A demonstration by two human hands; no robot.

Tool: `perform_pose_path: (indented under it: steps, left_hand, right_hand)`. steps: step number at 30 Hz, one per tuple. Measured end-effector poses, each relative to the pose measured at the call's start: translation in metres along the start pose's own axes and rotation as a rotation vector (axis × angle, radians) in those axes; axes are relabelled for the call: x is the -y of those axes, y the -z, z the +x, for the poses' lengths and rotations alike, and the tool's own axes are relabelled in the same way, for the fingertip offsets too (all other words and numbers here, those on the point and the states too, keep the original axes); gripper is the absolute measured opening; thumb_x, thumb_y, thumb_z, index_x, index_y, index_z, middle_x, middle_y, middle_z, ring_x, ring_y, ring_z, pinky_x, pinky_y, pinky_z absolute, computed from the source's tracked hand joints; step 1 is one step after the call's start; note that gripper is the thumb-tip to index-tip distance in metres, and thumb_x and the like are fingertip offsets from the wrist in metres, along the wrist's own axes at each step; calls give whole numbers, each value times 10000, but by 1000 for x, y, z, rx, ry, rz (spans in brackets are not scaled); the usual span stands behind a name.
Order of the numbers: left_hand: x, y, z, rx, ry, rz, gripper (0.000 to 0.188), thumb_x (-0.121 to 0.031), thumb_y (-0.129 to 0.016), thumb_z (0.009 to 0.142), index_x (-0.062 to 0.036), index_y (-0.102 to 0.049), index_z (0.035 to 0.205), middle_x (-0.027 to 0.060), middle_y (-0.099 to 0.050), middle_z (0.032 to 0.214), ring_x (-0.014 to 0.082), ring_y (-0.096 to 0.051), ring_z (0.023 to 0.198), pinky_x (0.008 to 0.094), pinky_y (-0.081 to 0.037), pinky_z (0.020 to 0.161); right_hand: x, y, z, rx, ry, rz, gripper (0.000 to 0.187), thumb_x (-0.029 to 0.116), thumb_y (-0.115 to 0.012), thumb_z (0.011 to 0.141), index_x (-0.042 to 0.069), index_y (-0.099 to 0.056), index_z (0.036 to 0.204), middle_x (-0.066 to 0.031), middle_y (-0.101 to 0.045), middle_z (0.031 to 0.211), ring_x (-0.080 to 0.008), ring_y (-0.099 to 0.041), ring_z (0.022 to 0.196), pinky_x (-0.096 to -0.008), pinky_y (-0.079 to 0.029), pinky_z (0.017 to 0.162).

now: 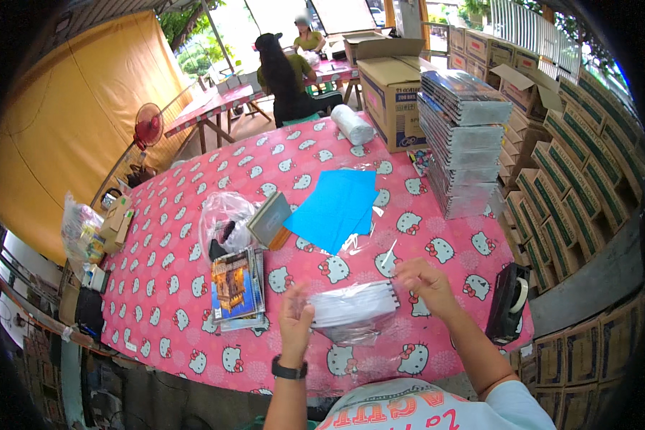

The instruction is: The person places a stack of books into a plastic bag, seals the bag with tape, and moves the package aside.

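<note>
In front of me on the table lies a bundle of spiral-bound notebooks (357, 304) in clear plastic wrap, white side up, with dark coils along its right end. My left hand (294, 324), with a dark band on the wrist, is at the bundle's left end, fingers apart and thumb beside the plastic. Just past the right end, my right hand (426, 284) is raised with its fingers drawn together; anything between them is too small to make out. A thin white strip (389, 252) shows beyond the bundle. To the right stands a black tape dispenser (507, 304).
Blue sheets (333, 208) lie beyond the bundle. Glossy-covered notebooks (235, 288), a plastic bag (222, 211) and a small box (269, 218) are to the left. Tall stacked notebooks (460, 143), a carton (393, 93) and a plastic roll (352, 125) stand farther back. Two people sit beyond.
</note>
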State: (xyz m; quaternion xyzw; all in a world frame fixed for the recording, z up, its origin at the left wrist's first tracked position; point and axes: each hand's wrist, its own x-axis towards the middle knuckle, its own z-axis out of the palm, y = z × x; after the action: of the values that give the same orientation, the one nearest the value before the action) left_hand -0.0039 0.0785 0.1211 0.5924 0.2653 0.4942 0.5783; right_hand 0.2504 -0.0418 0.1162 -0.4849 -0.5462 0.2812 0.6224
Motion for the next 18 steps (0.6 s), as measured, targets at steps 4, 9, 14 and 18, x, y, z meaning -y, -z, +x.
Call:
perform_pose_path:
  steps: [4, 9, 14, 18]
  left_hand:
    - [35, 19, -16, 210, 84, -172, 1219, -247, -859, 567, -58, -9, 1421, 113, -272, 1408, 249, -327, 1263, 373, -303, 1030]
    - [54, -3, -38, 167, 327, -67, 1156, -106, -865, 549, -17, -78, 1392, 142, -454, 1246, 229, -485, 1115, 368, -409, 945]
    - [47, -2, -38, 169, 195, 95, 1039, -165, -856, 582, 32, -161, 1328, 150, -473, 1185, 224, -501, 1072, 343, -429, 912]
    - [25, -20, -34, 102, 230, 44, 1027, -170, -862, 559, 33, -196, 1313, 159, -469, 1161, 231, -489, 1068, 336, -418, 914]
  right_hand:
    - [-4, 8, -15, 97, -124, 76, 805, 185, -745, 714, 80, -274, 1359, -89, -365, 1359, -237, -348, 1242, -376, -273, 1037]
    - [-12, -37, -22, 115, -298, 200, 959, 207, -788, 661, 73, -191, 1400, -109, -335, 1359, -234, -296, 1275, -368, -229, 1061]
    - [6, -33, -23, 121, -205, 165, 833, 219, -717, 734, 57, -226, 1388, -99, -354, 1329, -220, -339, 1229, -355, -232, 1052]
    - [2, -37, -30, 15, -380, 263, 700, 258, -549, 821, 9, -215, 1383, -130, -361, 1319, -224, -334, 1230, -330, -217, 1043]
